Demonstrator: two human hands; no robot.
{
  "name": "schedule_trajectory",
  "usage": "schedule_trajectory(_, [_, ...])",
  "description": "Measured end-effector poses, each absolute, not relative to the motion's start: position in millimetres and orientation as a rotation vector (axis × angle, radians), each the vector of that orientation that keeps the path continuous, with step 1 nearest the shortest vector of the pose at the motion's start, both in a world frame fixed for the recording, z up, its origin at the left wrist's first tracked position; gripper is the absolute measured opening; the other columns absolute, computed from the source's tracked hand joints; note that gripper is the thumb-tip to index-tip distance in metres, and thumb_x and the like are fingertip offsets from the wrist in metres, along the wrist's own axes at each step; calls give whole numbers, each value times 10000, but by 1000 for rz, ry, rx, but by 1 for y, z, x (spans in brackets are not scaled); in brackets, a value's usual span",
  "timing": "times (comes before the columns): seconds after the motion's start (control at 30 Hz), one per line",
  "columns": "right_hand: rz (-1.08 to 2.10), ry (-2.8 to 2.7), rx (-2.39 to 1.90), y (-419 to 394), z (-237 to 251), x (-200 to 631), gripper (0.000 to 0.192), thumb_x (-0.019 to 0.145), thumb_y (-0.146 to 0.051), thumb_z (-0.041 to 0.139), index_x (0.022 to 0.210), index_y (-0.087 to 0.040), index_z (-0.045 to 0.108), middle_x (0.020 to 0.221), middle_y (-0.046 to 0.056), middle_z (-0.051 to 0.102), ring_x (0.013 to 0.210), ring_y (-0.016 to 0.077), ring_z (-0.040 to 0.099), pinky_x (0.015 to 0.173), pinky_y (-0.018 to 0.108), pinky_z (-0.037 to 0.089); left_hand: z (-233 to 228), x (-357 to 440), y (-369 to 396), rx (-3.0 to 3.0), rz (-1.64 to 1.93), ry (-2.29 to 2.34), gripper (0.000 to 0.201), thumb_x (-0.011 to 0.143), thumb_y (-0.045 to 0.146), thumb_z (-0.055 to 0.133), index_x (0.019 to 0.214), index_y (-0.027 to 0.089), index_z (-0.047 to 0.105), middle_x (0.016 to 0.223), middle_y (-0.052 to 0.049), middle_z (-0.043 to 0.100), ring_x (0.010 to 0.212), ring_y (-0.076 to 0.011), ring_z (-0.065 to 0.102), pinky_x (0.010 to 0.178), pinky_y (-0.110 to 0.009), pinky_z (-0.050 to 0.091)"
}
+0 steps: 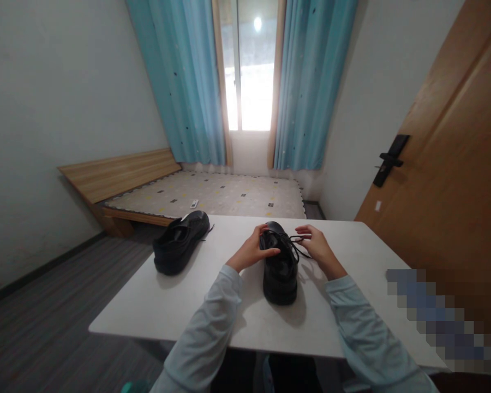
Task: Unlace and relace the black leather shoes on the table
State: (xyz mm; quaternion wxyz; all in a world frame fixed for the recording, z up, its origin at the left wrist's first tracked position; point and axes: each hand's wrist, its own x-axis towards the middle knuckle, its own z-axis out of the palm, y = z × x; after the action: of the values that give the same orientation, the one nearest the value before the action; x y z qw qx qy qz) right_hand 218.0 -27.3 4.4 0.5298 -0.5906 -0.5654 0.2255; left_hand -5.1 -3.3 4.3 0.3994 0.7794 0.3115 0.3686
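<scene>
Near shoe: glossy black leather lace-up shoe [280, 270], upright on its sole, heel toward the viewer, toe pointing at the window; thin black laces [297, 244] loose over the tongue and trailing to the right.
Place: middle of the white rectangular table [167, 305], between both hands.
Left grip: left hand [253, 250] against the shoe's left side at the lace area, thumb laid across the top; fingers curled onto the upper.
Right grip: right hand [317, 245] just right of the shoe, fingertips pinched on a strand of lace, pulled sideways away from the eyelets.
Sleeves: pale blue, long, reaching both wrists.
Second shoe: matching black leather shoe [180, 242], on the table's far left corner, well apart from the hands, toe angled toward the window.
Beyond the table: low wooden bed frame with patterned mattress [213, 194], turquoise curtains [188, 76] flanking a bright window, brown wooden door [454, 180] at right with a dark handle.
</scene>
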Motion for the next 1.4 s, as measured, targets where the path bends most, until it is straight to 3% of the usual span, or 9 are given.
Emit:
schedule_trajectory(0.17, [792, -1163, -1310, -38, 22, 210, 262, 600, -263, 644, 846, -179, 608, 723, 54, 702, 779, 226, 669, 734, 362, 476, 6, -5, -1, 1907, 1047, 901, 336, 846, 345, 547, 1129, 199, 439, 1209, -116, 573, 1142, -219, 553, 974, -419, 433])
schedule_trajectory(0.33, [923, -963, -1240, -47, 30, 204, 276, 661, -325, 617, 898, -188, 581, 727, 50, 705, 797, 223, 676, 687, 325, 462, 10, -10, 0, 2027, 1110, 1109, 107, 828, 278, 556, 891, 195, 575, 1016, -59, 619, 1020, -219, 588, 907, -408, 473])
schedule_trajectory(0.63, [801, -776, -1332, -40, 22, 213, 199, 641, -313, 594, 796, -194, 556, 781, 77, 714, 701, 220, 681, 571, 292, 448, 5, -5, -1, 2059, 1170, 1157, 87, 809, 262, 569, 853, 198, 609, 928, -40, 626, 929, -198, 583, 865, -401, 488])
schedule_trajectory(0.77, [558, -980, -1394, -35, 18, 212, 245, 646, -375, 619, 793, -183, 583, 887, 115, 695, 862, 257, 648, 736, 382, 487, 5, -2, -2, 2045, 1201, 1178, 67, 811, 247, 563, 819, 189, 596, 903, -41, 625, 912, -195, 588, 858, -391, 489])
schedule_trajectory(0.87, [397, -1236, -1379, -37, 22, 205, 375, 661, -438, 646, 926, -176, 609, 1055, 128, 651, 1042, 276, 575, 928, 453, 412, 5, -2, -2, 2074, 1209, 1190, 60, 816, 233, 554, 810, 185, 588, 894, -43, 626, 904, -195, 586, 865, -394, 479])
schedule_trajectory(0.97, [364, -1532, -1313, -42, 25, 196, 501, 674, -463, 670, 1088, -196, 578, 1187, 114, 593, 1152, 261, 516, 1017, 448, 347, 6, -2, -2, 2105, 1225, 1208, 62, 826, 225, 542, 811, 177, 578, 884, -48, 626, 894, -196, 581, 868, -396, 469])
schedule_trajectory(1.03, [373, -1681, -1298, -45, 25, 190, 540, 671, -469, 685, 1133, -216, 563, 1259, 114, 552, 1225, 269, 464, 1044, 467, 317, 7, -1, -3, 2111, 1239, 1223, 67, 835, 225, 533, 811, 175, 570, 874, -50, 628, 887, -196, 580, 868, -393, 464])
schedule_trajectory(1.2, [383, -1827, -1492, -49, 21, 186, 579, 668, -456, 697, 1188, -257, 537, 1415, 130, 419, 1370, 356, 239, 1023, 677, 171, 9, 0, -4, 2089, 1252, 1208, 88, 859, 250, 505, 844, 182, 559, 876, -44, 639, 895, -194, 590, 854, -377, 467])
schedule_trajectory(1.4, [378, -1895, -1574, -51, 26, 185, 655, 701, -431, 669, 1296, -285, 439, 1461, 122, 352, 1395, 347, 164, 1011, 710, 130, 10, 0, -5, 2031, 1278, 1190, 103, 858, 262, 506, 832, 176, 555, 855, -40, 645, 855, -181, 610, 818, -352, 482])
